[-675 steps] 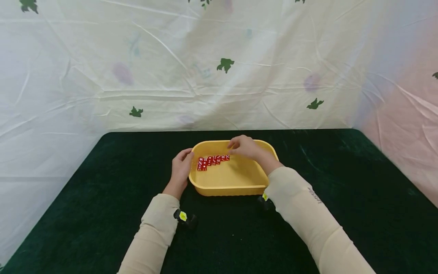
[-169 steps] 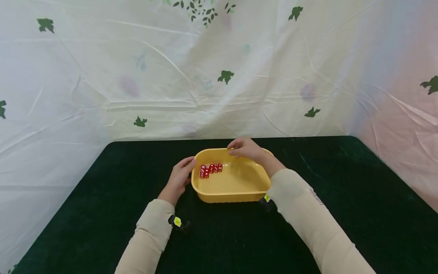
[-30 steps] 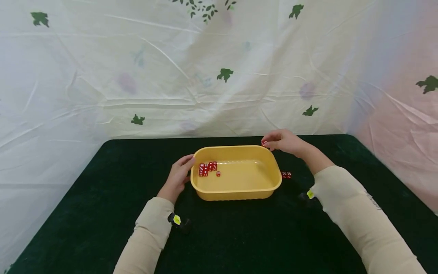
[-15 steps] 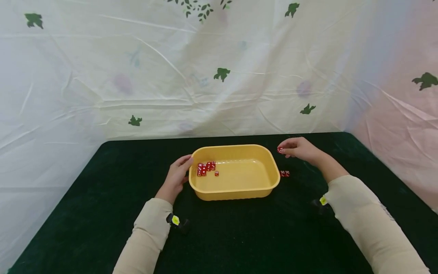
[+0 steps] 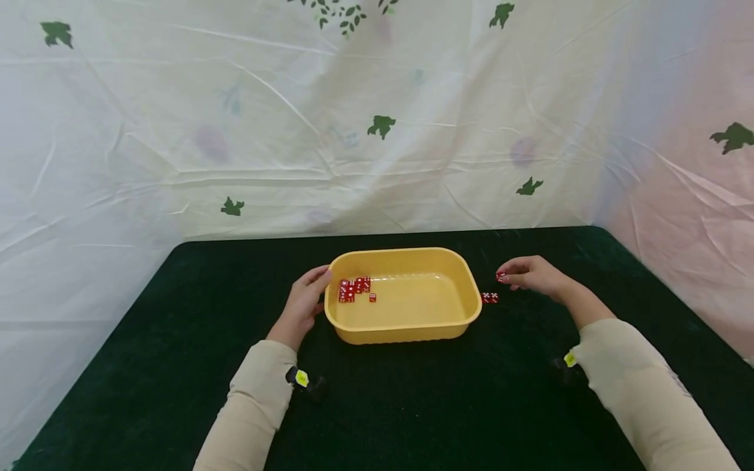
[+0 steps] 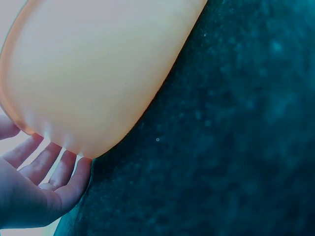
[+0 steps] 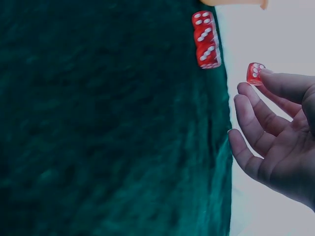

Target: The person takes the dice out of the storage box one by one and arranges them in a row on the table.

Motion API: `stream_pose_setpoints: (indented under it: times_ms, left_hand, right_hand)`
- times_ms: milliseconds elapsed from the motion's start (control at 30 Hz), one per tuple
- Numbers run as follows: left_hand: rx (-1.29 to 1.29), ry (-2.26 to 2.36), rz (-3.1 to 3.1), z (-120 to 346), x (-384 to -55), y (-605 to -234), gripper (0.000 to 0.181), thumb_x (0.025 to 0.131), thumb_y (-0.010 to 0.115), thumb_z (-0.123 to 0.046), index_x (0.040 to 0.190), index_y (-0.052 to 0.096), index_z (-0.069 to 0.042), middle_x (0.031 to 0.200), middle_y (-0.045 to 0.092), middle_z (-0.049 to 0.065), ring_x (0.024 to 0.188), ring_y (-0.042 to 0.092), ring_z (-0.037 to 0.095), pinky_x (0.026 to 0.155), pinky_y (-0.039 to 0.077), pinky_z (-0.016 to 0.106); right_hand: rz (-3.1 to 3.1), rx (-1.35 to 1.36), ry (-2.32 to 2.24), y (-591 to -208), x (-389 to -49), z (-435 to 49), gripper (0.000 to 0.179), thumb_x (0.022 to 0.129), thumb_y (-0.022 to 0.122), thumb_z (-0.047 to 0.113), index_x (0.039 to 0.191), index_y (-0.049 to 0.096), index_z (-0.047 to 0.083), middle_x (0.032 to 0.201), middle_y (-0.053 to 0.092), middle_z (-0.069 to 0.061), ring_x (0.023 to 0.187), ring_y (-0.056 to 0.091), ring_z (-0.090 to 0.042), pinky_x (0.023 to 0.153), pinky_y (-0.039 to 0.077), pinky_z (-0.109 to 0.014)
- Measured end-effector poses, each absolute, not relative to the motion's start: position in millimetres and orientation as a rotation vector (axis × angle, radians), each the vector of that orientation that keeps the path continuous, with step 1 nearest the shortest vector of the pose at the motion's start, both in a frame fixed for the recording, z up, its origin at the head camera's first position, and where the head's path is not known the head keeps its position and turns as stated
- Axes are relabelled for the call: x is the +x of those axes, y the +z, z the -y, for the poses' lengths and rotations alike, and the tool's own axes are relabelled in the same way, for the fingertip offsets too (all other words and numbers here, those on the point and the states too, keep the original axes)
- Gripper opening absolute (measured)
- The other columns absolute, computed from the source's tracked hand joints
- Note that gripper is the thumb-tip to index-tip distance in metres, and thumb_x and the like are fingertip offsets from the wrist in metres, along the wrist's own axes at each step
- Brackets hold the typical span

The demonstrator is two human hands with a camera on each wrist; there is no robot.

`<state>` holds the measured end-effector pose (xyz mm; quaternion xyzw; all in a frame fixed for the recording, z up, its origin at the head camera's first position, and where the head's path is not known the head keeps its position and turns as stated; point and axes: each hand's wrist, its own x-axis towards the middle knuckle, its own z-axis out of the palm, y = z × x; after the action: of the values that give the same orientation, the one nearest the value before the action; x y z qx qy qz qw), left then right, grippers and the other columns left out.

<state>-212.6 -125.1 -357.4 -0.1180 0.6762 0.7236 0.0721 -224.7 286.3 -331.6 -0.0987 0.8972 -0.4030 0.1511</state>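
Note:
My left hand holds the left end of a yellow plastic tray, thumb at the rim and fingers against the outer wall. Inside, a cluster of red dice with white pips lies at the left, and one single die sits apart from it. Right of the tray, my right hand pinches a red die between thumb and index finger, its other fingers loosely bent. A short row of red dice lies on the cloth beside the tray's right side, nearer me than the pinched die.
A dark green cloth covers the table under everything. Behind it hangs a pale curtain with green leaf prints. Each wrist wears a small black camera over a cream sleeve.
Earlier the tray held a longer row of dice; some now lie on the cloth at right. Over the last second my right hand carried a die from the tray's far right corner rightward and nearer.

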Motion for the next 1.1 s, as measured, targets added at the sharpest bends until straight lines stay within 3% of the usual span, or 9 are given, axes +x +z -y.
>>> stream_pose_setpoints:
  times_ms: [1100]
  left_hand:
    - [-0.346,2.178,-2.03,124.0,-212.6,-356.5,0.038,0.087,0.049,-0.031,0.121,0.047,-0.013,0.12,0.043,0.005,0.107,0.04,0.021,0.084,0.038,0.041]
  right_hand:
    - [-2.539,-0.285,-1.134,-355.5,-214.5,-289.4,0.021,0.085,0.053,0.011,0.101,0.057,0.0,0.094,0.054,-0.01,0.083,0.046,-0.024,0.073,0.04,-0.035]
